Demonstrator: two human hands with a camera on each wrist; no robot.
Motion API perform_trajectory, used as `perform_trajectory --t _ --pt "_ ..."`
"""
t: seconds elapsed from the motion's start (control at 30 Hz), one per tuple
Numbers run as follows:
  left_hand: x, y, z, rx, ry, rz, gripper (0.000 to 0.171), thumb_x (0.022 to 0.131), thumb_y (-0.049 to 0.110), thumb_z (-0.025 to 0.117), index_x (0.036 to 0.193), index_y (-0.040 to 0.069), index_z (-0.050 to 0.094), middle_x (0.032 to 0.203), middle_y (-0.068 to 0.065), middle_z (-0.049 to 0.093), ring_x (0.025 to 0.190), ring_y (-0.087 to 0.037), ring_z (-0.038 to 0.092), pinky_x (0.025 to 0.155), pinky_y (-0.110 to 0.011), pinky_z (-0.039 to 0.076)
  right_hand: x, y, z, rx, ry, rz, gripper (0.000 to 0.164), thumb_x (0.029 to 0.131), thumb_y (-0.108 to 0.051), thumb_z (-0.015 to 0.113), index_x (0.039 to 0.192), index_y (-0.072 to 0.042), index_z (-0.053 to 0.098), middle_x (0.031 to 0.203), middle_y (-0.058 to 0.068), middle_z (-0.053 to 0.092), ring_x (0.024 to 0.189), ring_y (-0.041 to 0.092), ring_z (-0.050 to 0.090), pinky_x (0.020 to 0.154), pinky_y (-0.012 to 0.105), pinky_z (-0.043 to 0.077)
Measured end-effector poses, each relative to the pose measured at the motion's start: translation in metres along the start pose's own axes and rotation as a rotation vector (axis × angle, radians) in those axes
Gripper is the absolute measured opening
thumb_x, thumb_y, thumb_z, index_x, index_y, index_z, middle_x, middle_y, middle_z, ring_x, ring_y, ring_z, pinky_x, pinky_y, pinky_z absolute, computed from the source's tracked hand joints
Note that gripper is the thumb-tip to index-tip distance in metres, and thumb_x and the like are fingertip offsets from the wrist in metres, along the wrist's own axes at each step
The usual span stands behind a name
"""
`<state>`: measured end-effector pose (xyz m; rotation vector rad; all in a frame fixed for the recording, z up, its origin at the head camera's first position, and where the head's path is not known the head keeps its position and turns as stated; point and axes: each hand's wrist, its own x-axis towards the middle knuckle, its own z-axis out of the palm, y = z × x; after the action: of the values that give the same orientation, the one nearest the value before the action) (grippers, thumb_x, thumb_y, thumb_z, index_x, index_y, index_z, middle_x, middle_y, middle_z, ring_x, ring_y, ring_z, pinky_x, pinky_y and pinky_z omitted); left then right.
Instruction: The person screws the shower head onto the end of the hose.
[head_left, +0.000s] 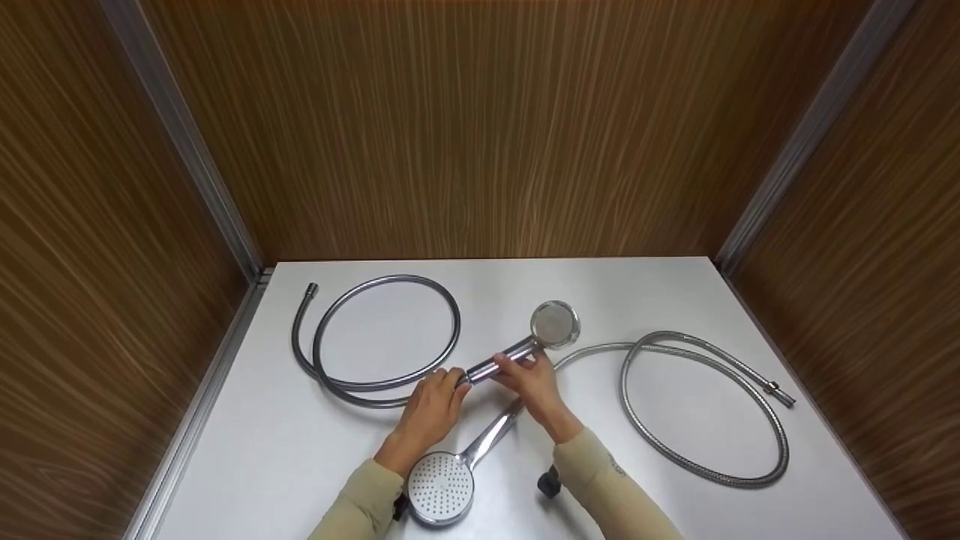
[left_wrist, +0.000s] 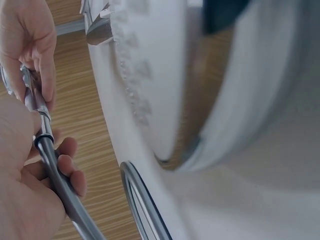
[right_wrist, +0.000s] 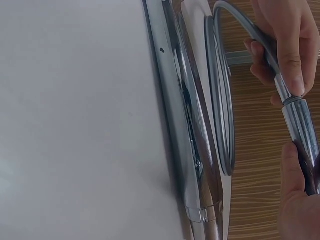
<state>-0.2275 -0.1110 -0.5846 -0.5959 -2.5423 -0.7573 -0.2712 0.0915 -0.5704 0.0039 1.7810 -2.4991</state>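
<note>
A chrome shower head with a round face (head_left: 553, 325) is held up over the table, its handle (right_wrist: 302, 127) pointing down to the left. My right hand (head_left: 534, 382) grips that handle, thumb along the near side. At the handle's lower end, my left hand (head_left: 433, 401) holds the metal end fitting of a smooth grey shower hose (left_wrist: 67, 195) between thumb and fingers. Fitting and handle meet end to end in the right wrist view. Beneath my forearms lies a second shower head (head_left: 441, 487), its white nozzle face up and its handle reaching toward my right wrist.
The grey hose's loop (head_left: 386, 279) spreads over the left of the white table (head_left: 247, 465), its free end at the back left. A braided metal hose (head_left: 705, 469) coils at the right, one end by the table's right edge. Wood-grain panels (head_left: 480, 135) enclose three sides.
</note>
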Motion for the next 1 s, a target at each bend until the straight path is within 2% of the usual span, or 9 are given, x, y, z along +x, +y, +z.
perform_trajectory --t 0.13,0.27,0.37,0.73,0.83,1.0 --pt "-0.0005 0.0008 -0.0001 -0.008 -0.011 -0.022 0.017 0.109 0.024 0.057 0.103 0.008 0.062 0.081 -0.004 0.056 0.075 -0.02 0.054 0.071 -0.039 0.048 -0.0005 0.0006 0.0002 0.01 0.003 0.003 0.038 0.097 0.005 0.069 0.125 0.007 0.043 0.095 0.014 0.074 0.086 0.023 0.08 0.088 0.038 0.063" --pt "-0.0014 0.002 -0.0005 -0.012 -0.013 -0.048 0.016 0.108 0.023 0.059 0.106 0.009 0.064 0.084 -0.004 0.059 0.077 -0.02 0.057 0.072 -0.039 0.049 -0.0011 0.0008 0.001 0.016 0.009 0.005 0.039 0.097 0.005 0.069 0.126 0.004 0.043 0.095 0.013 0.073 0.085 0.023 0.08 0.088 0.038 0.063" --pt "-0.0018 0.0025 0.0 -0.005 0.002 -0.053 0.015 0.107 0.023 0.06 0.109 0.008 0.065 0.086 -0.004 0.062 0.079 -0.022 0.06 0.073 -0.04 0.051 -0.0013 0.001 0.0015 0.015 0.013 0.002 0.041 0.096 0.005 0.07 0.126 0.006 0.042 0.095 0.013 0.073 0.084 0.022 0.08 0.087 0.038 0.063" --pt "-0.0025 0.001 0.0036 0.004 0.087 0.012 0.013 0.103 0.019 0.066 0.108 0.006 0.066 0.079 -0.005 0.062 0.072 -0.023 0.059 0.069 -0.04 0.05 -0.0019 0.0024 0.0017 0.028 0.021 -0.003 0.045 0.096 0.006 0.069 0.131 0.01 0.041 0.097 0.015 0.073 0.085 0.021 0.08 0.088 0.036 0.063" --pt "-0.0017 0.0004 0.004 -0.007 0.085 0.011 0.013 0.104 0.018 0.066 0.107 0.006 0.064 0.078 -0.005 0.062 0.07 -0.023 0.058 0.067 -0.04 0.049 -0.0015 0.0027 0.0018 0.027 0.018 -0.007 0.044 0.096 0.005 0.07 0.13 0.009 0.041 0.099 0.016 0.073 0.086 0.021 0.08 0.088 0.036 0.063" --pt "0.0 -0.0004 0.0026 -0.051 0.047 -0.035 0.019 0.105 0.022 0.066 0.108 0.005 0.057 0.079 -0.007 0.064 0.071 -0.023 0.06 0.066 -0.039 0.051 -0.0016 0.0013 0.0022 0.015 0.023 0.0 0.045 0.096 0.004 0.071 0.13 0.006 0.042 0.101 0.016 0.072 0.087 0.02 0.079 0.09 0.036 0.062"
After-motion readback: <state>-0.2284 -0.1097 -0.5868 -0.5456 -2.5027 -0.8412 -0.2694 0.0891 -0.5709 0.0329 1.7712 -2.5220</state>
